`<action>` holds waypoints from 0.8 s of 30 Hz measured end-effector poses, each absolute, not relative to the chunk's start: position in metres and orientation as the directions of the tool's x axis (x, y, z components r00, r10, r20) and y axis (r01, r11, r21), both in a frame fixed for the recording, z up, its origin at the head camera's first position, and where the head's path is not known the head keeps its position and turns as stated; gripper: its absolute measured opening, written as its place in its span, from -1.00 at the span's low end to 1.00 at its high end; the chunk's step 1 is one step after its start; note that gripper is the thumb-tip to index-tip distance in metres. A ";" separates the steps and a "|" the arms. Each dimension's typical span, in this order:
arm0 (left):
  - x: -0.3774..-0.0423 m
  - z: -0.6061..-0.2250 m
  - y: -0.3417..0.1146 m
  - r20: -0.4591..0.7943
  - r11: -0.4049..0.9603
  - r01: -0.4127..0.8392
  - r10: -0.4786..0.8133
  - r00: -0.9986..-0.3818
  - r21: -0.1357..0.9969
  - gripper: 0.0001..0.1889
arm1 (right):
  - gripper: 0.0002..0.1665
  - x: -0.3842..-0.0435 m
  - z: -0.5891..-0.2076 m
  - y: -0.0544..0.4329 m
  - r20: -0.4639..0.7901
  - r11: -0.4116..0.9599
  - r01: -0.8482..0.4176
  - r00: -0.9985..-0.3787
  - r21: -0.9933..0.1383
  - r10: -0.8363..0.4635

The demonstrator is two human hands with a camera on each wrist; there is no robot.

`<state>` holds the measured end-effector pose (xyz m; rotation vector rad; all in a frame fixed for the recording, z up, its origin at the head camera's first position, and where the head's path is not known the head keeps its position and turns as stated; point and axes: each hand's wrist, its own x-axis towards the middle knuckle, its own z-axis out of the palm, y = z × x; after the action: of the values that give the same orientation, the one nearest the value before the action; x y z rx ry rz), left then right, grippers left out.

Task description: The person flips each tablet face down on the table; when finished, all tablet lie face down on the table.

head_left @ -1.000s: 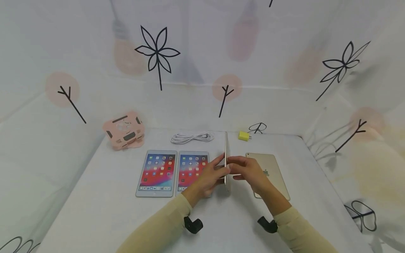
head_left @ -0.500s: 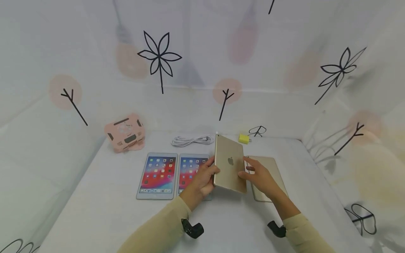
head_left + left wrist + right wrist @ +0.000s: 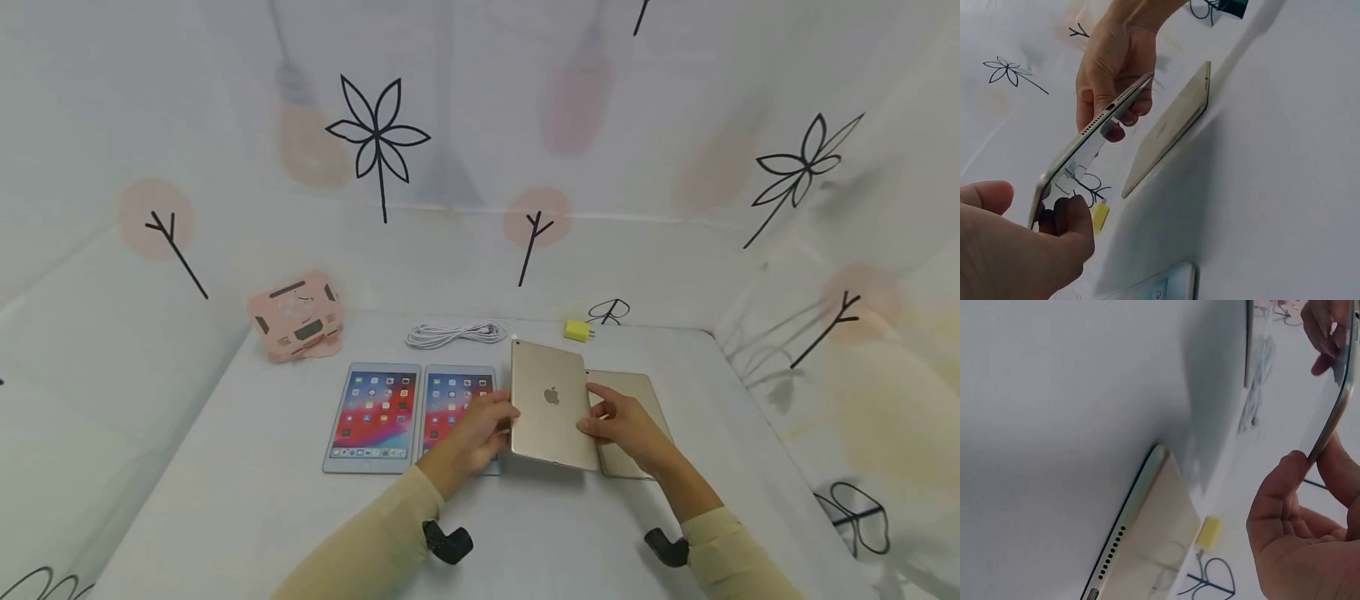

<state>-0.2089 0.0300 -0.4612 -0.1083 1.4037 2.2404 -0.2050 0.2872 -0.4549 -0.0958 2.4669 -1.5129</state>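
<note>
A gold tablet (image 3: pixel 551 408) is held tilted above the table, its logo back turned up. My left hand (image 3: pixel 471 435) grips its left edge, thumb on the back and fingers underneath. At the opposite edge, my right hand (image 3: pixel 632 429) pinches the tablet between thumb and fingers. The left wrist view shows its port edge (image 3: pixel 1110 107) and a dark, reflective screen facing down. Another gold tablet (image 3: pixel 643 385) lies back up on the table, partly behind my right hand. Two tablets with lit screens, one at far left (image 3: pixel 373 412) and one beside it (image 3: pixel 453 398), lie face up; my left hand covers part of the nearer one.
Along the back of the white table (image 3: pixel 247 500) lie a coiled white cable (image 3: pixel 456 333) and a yellow charger plug (image 3: pixel 577 330). A pink tablet case (image 3: pixel 296 317) stands at the back left corner. Patterned white cloth walls (image 3: pixel 465 258) enclose the table.
Both hands have turned the tablet from edge-on to back up, leaning it rightward. Over the last half second it has come lower and slightly right.
</note>
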 end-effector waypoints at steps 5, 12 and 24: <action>-0.207 -0.462 0.024 -0.354 -0.238 -0.438 0.325 -0.877 0.867 -0.64 | -0.03 -0.209 -0.459 0.293 -0.135 0.503 0.026 -0.974 -0.864 -0.180; -0.202 -0.469 0.017 -0.405 -0.176 -0.461 0.279 -0.871 0.870 -0.73 | -0.05 -0.212 -0.471 0.289 -0.151 0.560 0.033 -0.975 -0.828 -0.166; -0.200 -0.472 0.022 -0.437 -0.174 -0.501 0.307 -0.846 0.848 -0.50 | -0.11 -0.218 -0.478 0.289 -0.171 0.663 0.061 -0.980 -0.746 -0.102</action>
<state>-0.2000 0.0217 -0.4715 -0.2241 1.5816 2.0580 -0.2185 0.2885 -0.4777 -0.0336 2.6801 -1.2132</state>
